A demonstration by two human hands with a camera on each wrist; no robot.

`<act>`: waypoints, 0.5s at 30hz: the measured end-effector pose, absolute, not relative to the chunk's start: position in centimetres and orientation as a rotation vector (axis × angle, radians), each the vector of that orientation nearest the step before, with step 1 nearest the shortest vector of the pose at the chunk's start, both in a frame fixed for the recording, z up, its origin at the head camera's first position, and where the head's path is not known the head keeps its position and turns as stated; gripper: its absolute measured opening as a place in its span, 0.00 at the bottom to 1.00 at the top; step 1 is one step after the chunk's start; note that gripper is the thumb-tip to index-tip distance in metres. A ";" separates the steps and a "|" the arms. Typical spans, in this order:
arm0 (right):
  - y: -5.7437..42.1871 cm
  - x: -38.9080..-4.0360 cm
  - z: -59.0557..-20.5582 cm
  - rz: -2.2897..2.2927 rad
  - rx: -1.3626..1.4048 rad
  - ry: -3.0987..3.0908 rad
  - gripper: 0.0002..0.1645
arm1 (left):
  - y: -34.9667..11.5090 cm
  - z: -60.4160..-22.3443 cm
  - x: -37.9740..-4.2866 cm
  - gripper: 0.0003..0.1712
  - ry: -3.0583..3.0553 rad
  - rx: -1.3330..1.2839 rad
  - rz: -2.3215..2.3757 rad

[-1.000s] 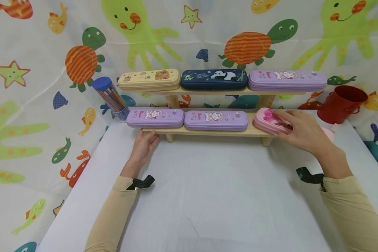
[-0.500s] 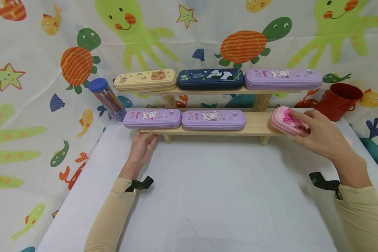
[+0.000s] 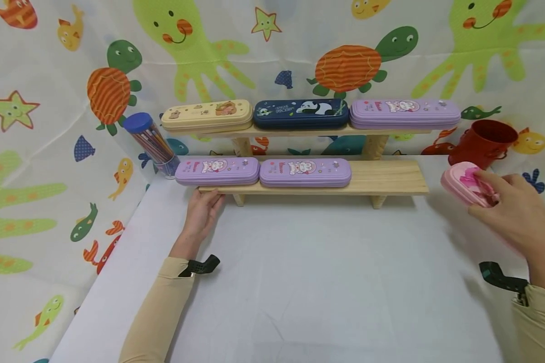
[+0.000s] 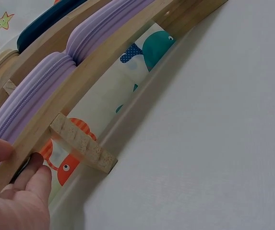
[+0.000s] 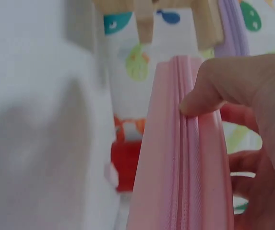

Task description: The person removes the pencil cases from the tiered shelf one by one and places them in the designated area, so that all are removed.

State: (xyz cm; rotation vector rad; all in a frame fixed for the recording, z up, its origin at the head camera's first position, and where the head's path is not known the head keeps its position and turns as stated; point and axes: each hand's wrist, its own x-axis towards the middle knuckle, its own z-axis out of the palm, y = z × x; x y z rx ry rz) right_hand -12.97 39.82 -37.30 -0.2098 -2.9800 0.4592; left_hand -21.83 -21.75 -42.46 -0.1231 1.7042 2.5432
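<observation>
My right hand (image 3: 520,212) grips a pink zippered pencil case (image 3: 456,184) with a bright pink bow pattern, off the right end of the wooden shelf (image 3: 388,177). In the right wrist view the thumb presses beside the zip of the pink pencil case (image 5: 159,163), with the fingers around its far side. My left hand (image 3: 202,214) holds the left end of the lower board, thumb at its front edge and fingers underneath. Two purple pencil cases with rabbit prints, a left one (image 3: 218,172) and a middle one (image 3: 305,174), lie on that board.
The upper board carries a cream pencil case (image 3: 209,115), a navy panda pencil case (image 3: 302,113) and a purple one (image 3: 404,114). A blue-lidded tube of pencils (image 3: 152,143) leans at the left, and a red bucket (image 3: 483,143) stands back right on the white table (image 3: 309,282).
My right hand has carried the pink pencil case rightward off the lower board, baring the board's right end. My left hand keeps its hold on the shelf.
</observation>
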 end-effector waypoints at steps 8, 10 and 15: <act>42.8 -11.4 -38.5 0.505 -0.477 -3.059 0.60 | -22.0 -42.6 -21.8 0.32 1.708 -0.108 2.541; 43.2 -11.2 -38.6 0.516 -0.518 -3.078 0.60 | -22.0 -42.6 -21.8 0.32 1.702 -0.110 2.551; 44.0 -11.1 -39.0 0.562 -0.595 -3.126 0.60 | -22.1 -42.7 -21.8 0.32 1.701 -0.114 2.555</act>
